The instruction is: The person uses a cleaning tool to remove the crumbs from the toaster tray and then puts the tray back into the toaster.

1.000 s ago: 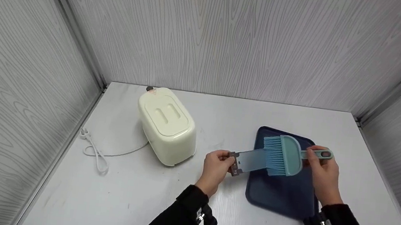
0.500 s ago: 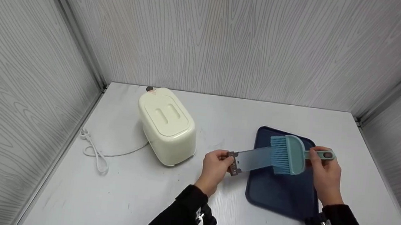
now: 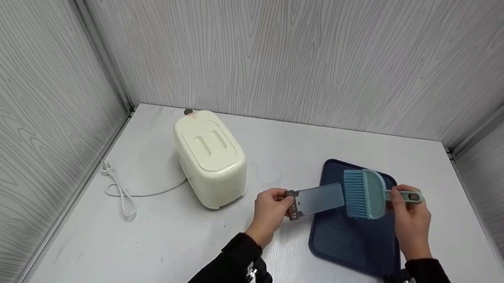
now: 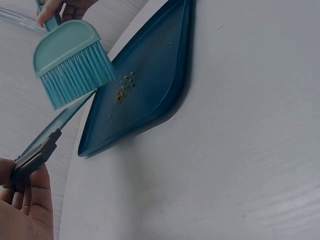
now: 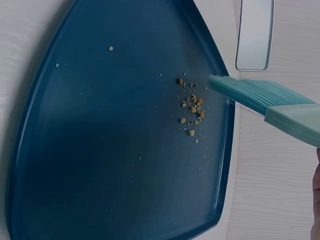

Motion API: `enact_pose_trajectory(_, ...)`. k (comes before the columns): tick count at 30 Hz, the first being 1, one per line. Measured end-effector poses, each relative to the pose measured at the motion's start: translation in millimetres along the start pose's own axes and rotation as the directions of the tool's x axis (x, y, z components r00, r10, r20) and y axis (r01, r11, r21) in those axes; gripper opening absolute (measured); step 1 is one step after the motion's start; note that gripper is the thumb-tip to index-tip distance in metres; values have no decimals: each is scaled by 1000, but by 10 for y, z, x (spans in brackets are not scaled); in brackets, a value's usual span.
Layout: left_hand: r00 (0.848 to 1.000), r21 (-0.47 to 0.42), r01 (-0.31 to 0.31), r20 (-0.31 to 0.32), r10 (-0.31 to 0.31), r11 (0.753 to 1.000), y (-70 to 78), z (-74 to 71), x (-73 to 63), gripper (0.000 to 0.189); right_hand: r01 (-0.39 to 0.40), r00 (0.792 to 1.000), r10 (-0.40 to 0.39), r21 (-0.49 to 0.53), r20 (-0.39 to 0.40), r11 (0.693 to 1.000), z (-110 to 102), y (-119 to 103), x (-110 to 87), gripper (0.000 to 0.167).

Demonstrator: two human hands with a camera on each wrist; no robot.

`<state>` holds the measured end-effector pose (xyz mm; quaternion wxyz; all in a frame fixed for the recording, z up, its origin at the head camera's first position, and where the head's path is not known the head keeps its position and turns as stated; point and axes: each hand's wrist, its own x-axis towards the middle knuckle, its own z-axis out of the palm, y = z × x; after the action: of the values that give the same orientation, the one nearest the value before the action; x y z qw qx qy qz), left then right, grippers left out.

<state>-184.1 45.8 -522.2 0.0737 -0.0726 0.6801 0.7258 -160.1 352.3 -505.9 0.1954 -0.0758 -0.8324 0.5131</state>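
Observation:
My left hand (image 3: 269, 211) pinches the dark brown end of a toaster crumb tray (image 3: 321, 199), thumb on top and fingers beneath. This thin, greyish plate is held up, and its far end overlaps the blue tray (image 3: 348, 248) in the head view. In my right hand (image 3: 412, 221) is the handle of a teal brush (image 3: 372, 196). Its bristles point left, right beside the crumb tray's far end. Several yellow-brown crumbs (image 5: 194, 107) lie on the blue tray under the brush, mostly near one edge, as the right wrist view shows.
A cream toaster (image 3: 210, 156) with a lid on top stands on the table left of my hands. Its white cord (image 3: 152, 195) and plug (image 3: 106, 168) lie farther left. Grey wood-grain panels (image 3: 290, 47) enclose the table at the back and sides.
The brush has moved right, off the crumb tray's surface, so its far end now shows uncovered. The left hand has barely moved and keeps its grip.

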Motion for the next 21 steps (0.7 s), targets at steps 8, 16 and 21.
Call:
enact_pose_trajectory(8, 1000, 13, 10, -4, -10, 1000, -1, -2, -5, 16, 26, 998, -21, 93, -56, 995, 48, -131, -4, 35)
enact_pose_trajectory(16, 1000, 11, 11, 0, -11, 1000, -9, 15, -5, 17, 69, 993, -52, 169, -106, 983, 166, -266, 17, 34)
enact_pose_trajectory(21, 1000, 10, 15, 0, -15, 1000, 10, 20, -15, 17, 120, 985, -97, 165, -141, 979, 247, -313, 28, 35)
